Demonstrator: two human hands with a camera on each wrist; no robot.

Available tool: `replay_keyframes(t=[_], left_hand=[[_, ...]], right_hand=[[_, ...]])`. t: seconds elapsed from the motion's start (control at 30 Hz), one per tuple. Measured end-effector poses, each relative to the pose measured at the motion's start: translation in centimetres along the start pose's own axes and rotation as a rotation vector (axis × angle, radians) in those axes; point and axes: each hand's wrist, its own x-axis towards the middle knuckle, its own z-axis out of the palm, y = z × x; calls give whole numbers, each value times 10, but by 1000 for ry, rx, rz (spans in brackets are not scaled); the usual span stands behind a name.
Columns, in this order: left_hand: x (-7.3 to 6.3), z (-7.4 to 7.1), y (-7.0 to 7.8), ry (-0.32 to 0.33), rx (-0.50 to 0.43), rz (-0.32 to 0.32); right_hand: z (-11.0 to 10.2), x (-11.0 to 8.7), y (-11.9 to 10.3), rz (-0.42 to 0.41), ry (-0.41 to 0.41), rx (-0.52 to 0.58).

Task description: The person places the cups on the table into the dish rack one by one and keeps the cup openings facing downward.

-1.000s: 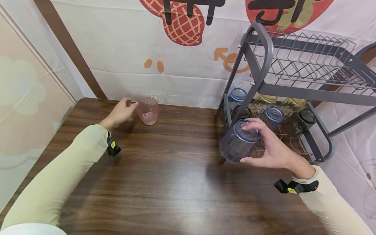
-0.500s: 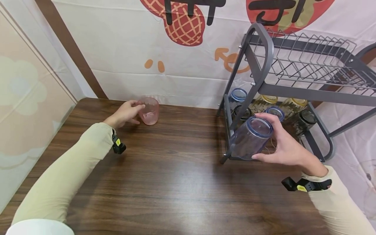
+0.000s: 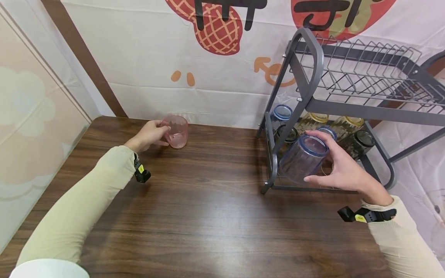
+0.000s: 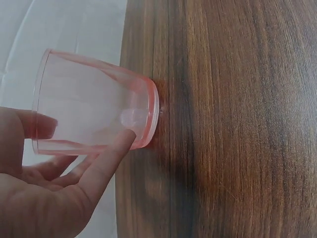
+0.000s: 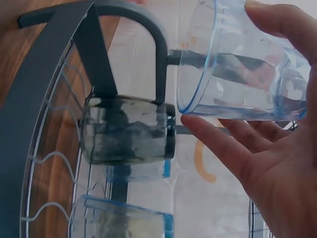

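A clear pink cup [image 3: 179, 134] stands upright on the table at the back left. My left hand [image 3: 148, 136] pinches its near-left side; in the left wrist view the thumb reaches inside the rim while a finger lies along the outer wall. On the right, my right hand [image 3: 344, 172] holds a clear bluish cup [image 3: 299, 164], thumb on one side and fingers on the other. That cup is mouth down, slightly tilted, at the front left of the rack's lower tier. In the right wrist view, a dark grey cup [image 5: 129, 131] stands mouth down close by.
A grey two-tier metal rack [image 3: 365, 112] stands at the right, wire basket on top. Its lower tier bears several upside-down cups, including a blue cup [image 3: 282, 112], a yellow cup [image 3: 313, 121] and a dark cup [image 3: 361, 141]. A printed cloth [image 3: 222, 100] hangs behind the table.
My right hand has carried the bluish cup rightward, over the rack's lower tier. My left hand has shifted slightly right, further around the pink cup, which stays in place.
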Motion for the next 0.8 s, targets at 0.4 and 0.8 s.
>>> replay_keyframes(t=[0.4,0.8], left_hand=[[-2,-1,-2,16,-14,-6],[0,1,-2,35,-13,0]], right_hand=[[10,0,20,49,32,-233],[26,4,43,92,-13,-260]])
